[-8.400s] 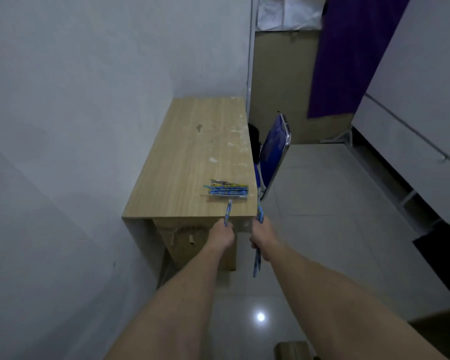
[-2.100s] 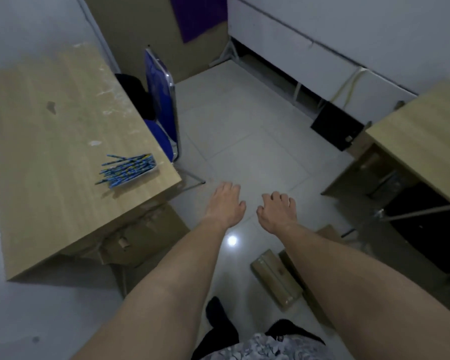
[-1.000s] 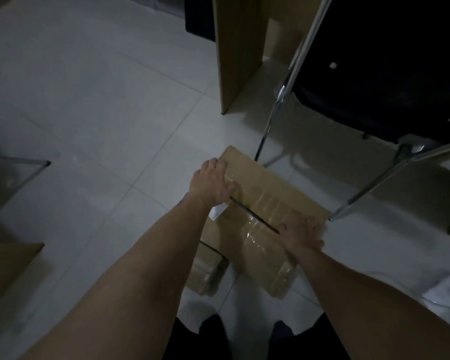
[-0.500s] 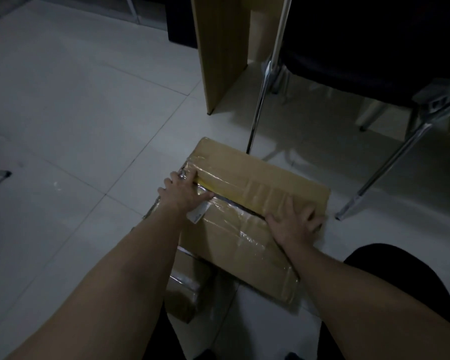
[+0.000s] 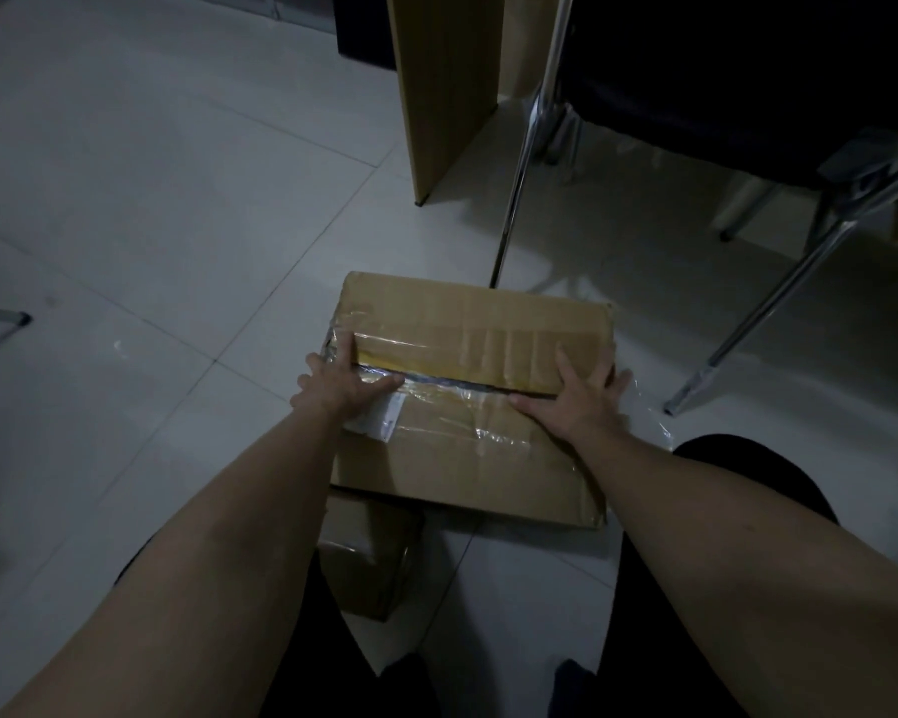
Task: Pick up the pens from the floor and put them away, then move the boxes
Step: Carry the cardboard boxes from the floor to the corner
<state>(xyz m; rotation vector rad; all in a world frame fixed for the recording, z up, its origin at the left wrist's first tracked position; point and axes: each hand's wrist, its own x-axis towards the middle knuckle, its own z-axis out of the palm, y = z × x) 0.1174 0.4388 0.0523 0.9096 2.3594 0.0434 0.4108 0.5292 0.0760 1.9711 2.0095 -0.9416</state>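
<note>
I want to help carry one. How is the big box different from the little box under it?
The big box lies on top and both hands, the left hand and the right hand, rest on it; the little box lies underneath, untouched. The big box is wider and shows its whole top; the little box is mostly hidden. Both are brown cardboard with shiny clear tape.

A large box (image 5: 467, 406) lies on the floor (image 5: 151, 199), its near edge overlapping a smaller box (image 5: 369, 557) closer to the person. The left hand (image 5: 340, 388) rests on its top at the left end, the right hand (image 5: 576, 401) at the right end. Behind it stand a desk panel (image 5: 447, 85) and, to the right, a chair (image 5: 721, 85)
</note>
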